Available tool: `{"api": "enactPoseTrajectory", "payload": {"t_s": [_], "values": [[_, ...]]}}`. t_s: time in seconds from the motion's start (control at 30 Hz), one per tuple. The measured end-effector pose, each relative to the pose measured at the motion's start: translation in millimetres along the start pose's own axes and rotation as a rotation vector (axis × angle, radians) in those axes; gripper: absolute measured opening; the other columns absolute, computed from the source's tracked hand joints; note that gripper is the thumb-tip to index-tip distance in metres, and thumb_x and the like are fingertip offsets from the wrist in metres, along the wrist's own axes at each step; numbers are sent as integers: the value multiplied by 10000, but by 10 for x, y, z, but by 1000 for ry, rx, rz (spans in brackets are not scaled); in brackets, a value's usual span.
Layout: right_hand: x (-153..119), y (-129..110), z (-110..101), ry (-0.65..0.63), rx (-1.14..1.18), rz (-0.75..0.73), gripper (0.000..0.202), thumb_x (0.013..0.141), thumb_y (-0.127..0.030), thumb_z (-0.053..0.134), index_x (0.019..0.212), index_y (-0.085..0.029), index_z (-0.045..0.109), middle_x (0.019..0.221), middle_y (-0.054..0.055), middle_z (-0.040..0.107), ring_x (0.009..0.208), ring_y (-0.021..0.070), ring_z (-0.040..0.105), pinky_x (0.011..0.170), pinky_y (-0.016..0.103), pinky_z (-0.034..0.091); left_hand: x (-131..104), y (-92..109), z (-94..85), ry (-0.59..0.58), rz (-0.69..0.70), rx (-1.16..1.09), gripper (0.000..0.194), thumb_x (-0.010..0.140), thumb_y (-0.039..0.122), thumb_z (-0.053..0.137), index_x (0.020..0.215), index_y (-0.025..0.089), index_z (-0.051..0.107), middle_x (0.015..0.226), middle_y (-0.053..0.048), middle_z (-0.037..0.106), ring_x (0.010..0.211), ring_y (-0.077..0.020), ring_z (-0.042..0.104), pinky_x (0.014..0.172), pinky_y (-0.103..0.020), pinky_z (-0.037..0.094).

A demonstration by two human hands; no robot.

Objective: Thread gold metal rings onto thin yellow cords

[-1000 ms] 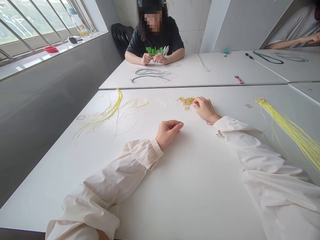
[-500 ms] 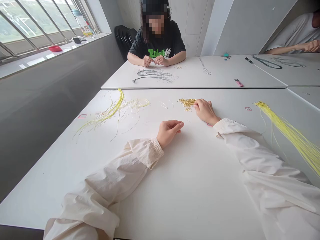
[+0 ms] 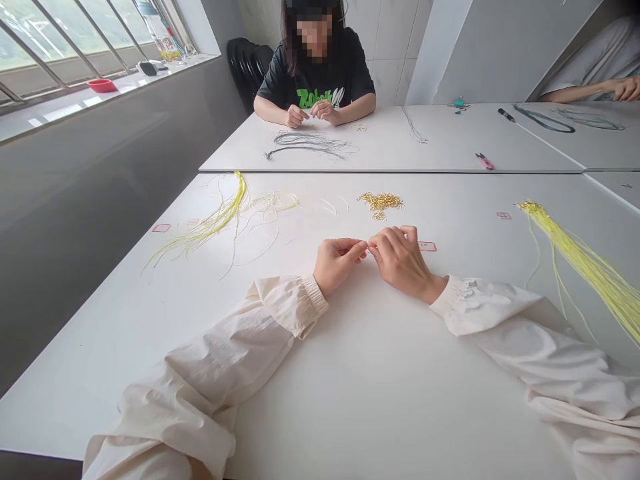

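My left hand (image 3: 340,263) is closed in a pinch over the middle of the white table (image 3: 350,373). Against its fingertips, my right hand (image 3: 403,260) is pinched too. Whatever sits between the fingertips is too small to make out. Just beyond the hands lies a pile of small gold metal pieces (image 3: 381,203). To the left, a bundle of yellow cords (image 3: 233,210) spreads out in loose strands. Another yellow cord bundle (image 3: 575,257), with gold bits at its far end, lies to the right.
Across the table a person (image 3: 315,80) works with both hands near dark cords (image 3: 310,143). Pink thread snips (image 3: 484,161) and a black marker (image 3: 506,115) lie on the far table. Another person's hand (image 3: 625,89) shows at far right. A barred window stands left.
My right hand has moved from the gold pile back toward me and left, meeting my left hand's fingertips. My left hand has stayed in place. The view has shifted slightly.
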State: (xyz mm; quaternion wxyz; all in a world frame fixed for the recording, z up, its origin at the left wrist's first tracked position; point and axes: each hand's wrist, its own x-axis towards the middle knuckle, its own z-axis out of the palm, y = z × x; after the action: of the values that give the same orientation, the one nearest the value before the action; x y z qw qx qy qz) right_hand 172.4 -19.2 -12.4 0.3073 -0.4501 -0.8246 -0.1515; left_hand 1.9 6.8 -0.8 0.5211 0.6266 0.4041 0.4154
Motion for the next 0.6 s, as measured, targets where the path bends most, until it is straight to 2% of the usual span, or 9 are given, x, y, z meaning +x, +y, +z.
{"api": "enactPoseTrajectory", "payload": {"t_s": [0.17, 0.33, 0.47, 0.6], "values": [[18, 45, 6, 51, 43, 18, 115, 967, -127, 436, 878, -194, 463, 812, 20, 609, 737, 164, 520, 816, 370, 304, -4, -5, -6, -46, -6, 89, 290, 825, 381, 641, 715, 123, 710, 636, -36, 635, 599, -128, 547, 599, -253, 443], [-5, 61, -49, 100, 349, 204, 51, 968, -210, 499, 922, -205, 519, 868, 1, 639, 732, 142, 568, 886, 380, 327, -6, 2, -2, 10, -2, 59, 300, 827, 401, 641, 732, 123, 700, 633, -24, 612, 596, -120, 522, 604, -253, 432], [-22, 46, -69, 35, 570, 367, 84, 948, -284, 565, 898, -218, 581, 883, -9, 655, 698, 136, 557, 916, 398, 342, -5, 1, -9, 2, -2, 38, 304, 828, 410, 649, 747, 122, 707, 648, -28, 618, 613, -123, 530, 622, -258, 444], [-7, 31, -66, 11, 808, 456, 114, 943, -292, 569, 859, -222, 599, 858, 7, 634, 799, 165, 576, 867, 378, 403, -7, 1, -14, -27, -8, 14, 306, 829, 416, 660, 775, 121, 719, 667, -34, 631, 630, -126, 546, 635, -256, 459]]}}
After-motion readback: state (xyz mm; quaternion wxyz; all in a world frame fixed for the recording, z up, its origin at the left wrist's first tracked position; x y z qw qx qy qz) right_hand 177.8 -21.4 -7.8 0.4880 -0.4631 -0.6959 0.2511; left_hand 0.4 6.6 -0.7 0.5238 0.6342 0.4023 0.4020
